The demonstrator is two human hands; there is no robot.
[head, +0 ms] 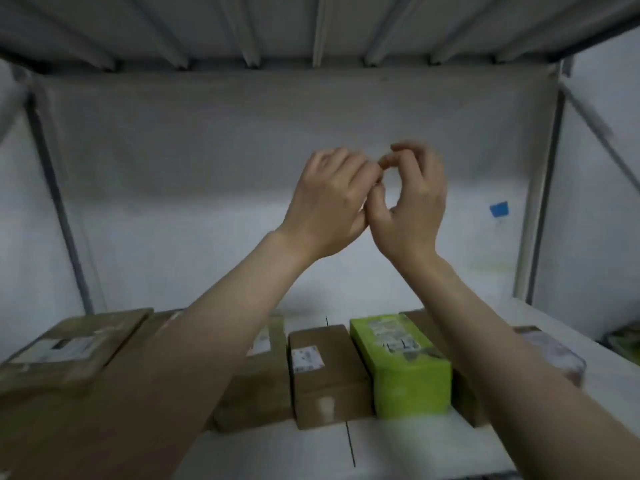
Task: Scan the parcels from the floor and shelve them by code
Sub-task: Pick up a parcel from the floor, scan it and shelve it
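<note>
Hands first: your left hand (329, 199) and right hand (412, 202) are both raised at frame centre, in front of the white back wall (207, 150) of the shelf bay, and they touch each other. The left shows its back to the camera with its fingers (360, 168) curled away. The right's fingers (393, 159) and thumb curl into a ring whose tips meet the left's fingertips. No parcel is in either hand. The contact point is blurred, so I cannot tell if anything small is pinched there.

The parcels sit in a row on the white shelf (415, 445), well below your hands, from 8 to 4 o'clock:
- flat brown parcel (69, 348) at 8, white label up
- brown box (263, 382) at 6, partly behind your left forearm
- small brown box (325, 372) just beside it, white label on top
- green box (401, 362) at 5, touching the small brown box, label up
- another brown box (464, 400) against the green one, mostly hidden by your right forearm
- pale wrapped parcel (554, 351) at 4

A blue tape patch (499, 208) is on the wall at 3. The ribbed underside of the upper shelf (311, 26) spans 12.
</note>
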